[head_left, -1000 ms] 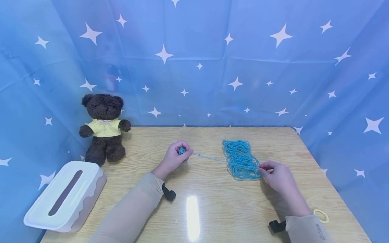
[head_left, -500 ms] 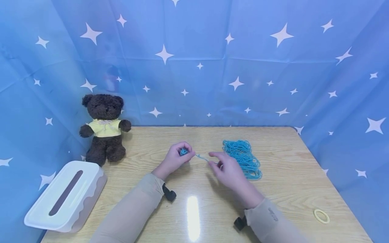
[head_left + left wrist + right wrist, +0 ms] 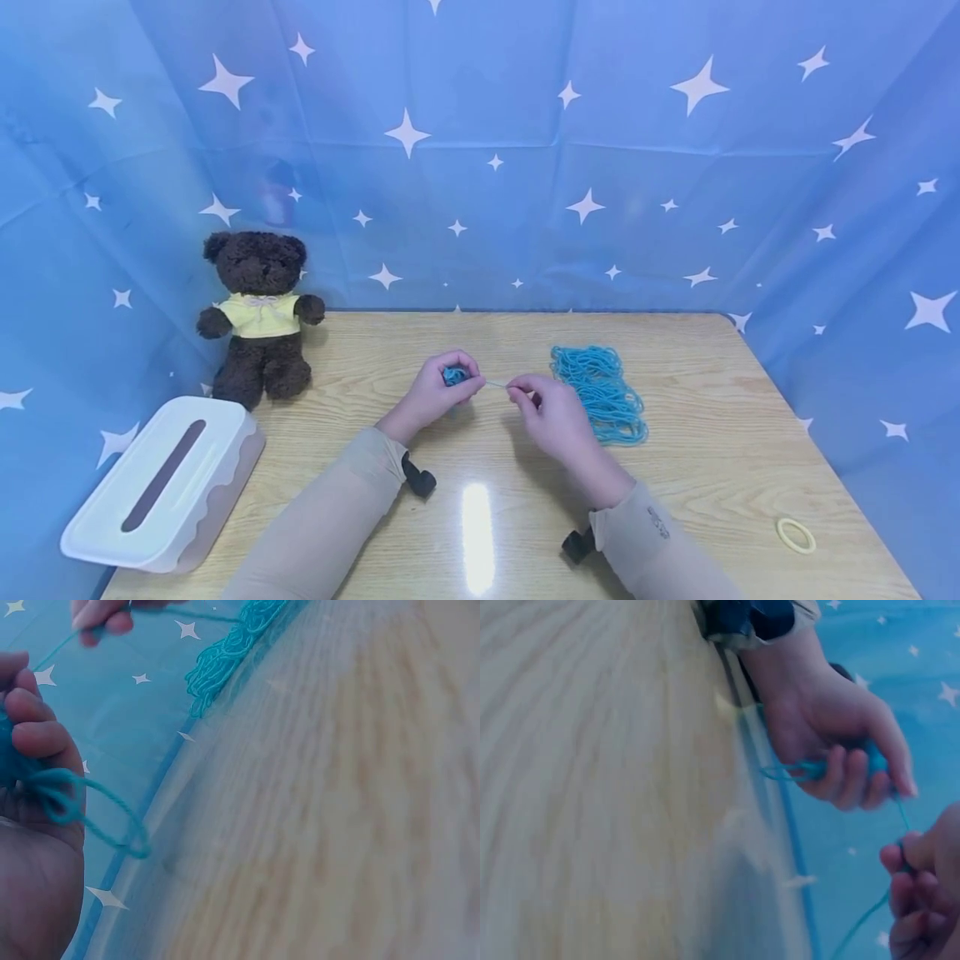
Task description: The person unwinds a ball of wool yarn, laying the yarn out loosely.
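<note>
My left hand (image 3: 437,390) curls its fingers round a small wad of teal yarn (image 3: 453,376). A loop of that yarn (image 3: 112,817) hangs out below the palm in the left wrist view. My right hand (image 3: 551,417) pinches a strand between thumb and fingers, close to the left hand. The short stretch of strand (image 3: 904,815) between the two hands looks taut. From the right hand, a yarn tail (image 3: 861,922) runs on. Behind the right hand, a flattened skein of teal yarn (image 3: 600,383) lies on the table, partly covered by that hand.
A white tissue box (image 3: 142,483) with a slotted lid sits at the left table edge. Behind it is a dark brown teddy bear (image 3: 261,312) in a yellow top. A pale yellow ring (image 3: 796,536) lies at the front right of the wooden table (image 3: 720,467).
My right hand has left the skein's right side, moved left to the strand near my left hand, and closed to a pinch there. The left hand has stayed nearly still with its wad.
</note>
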The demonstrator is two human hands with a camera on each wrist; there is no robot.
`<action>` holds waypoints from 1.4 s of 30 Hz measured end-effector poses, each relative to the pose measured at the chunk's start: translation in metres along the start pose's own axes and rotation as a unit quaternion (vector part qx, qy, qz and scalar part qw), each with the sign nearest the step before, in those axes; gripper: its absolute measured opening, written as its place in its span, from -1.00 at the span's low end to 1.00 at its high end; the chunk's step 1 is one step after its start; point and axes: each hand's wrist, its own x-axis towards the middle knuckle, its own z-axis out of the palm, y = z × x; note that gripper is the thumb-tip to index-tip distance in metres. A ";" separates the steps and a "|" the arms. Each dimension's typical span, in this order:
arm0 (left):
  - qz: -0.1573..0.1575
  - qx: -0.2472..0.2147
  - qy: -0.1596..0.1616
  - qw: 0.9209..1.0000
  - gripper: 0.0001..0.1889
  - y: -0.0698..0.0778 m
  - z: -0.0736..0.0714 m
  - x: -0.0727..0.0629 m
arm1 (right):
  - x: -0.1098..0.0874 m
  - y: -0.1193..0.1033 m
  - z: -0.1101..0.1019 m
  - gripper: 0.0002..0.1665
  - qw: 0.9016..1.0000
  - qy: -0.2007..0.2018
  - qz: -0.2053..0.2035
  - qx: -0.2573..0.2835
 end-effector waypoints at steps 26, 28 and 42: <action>0.016 0.007 0.025 1.000 -0.79 0.002 -0.001 -0.001 | -0.068 0.098 -0.115 -0.68 0.991 0.004 0.111 -0.079; 0.021 0.004 0.023 1.000 -0.79 0.001 -0.002 -0.002 | -0.071 0.106 -0.119 -0.69 0.988 -0.003 0.124 -0.095; 0.045 -0.001 0.021 0.999 -0.71 0.002 -0.001 -0.002 | -0.063 0.104 -0.109 -0.53 0.970 -0.015 0.166 -0.178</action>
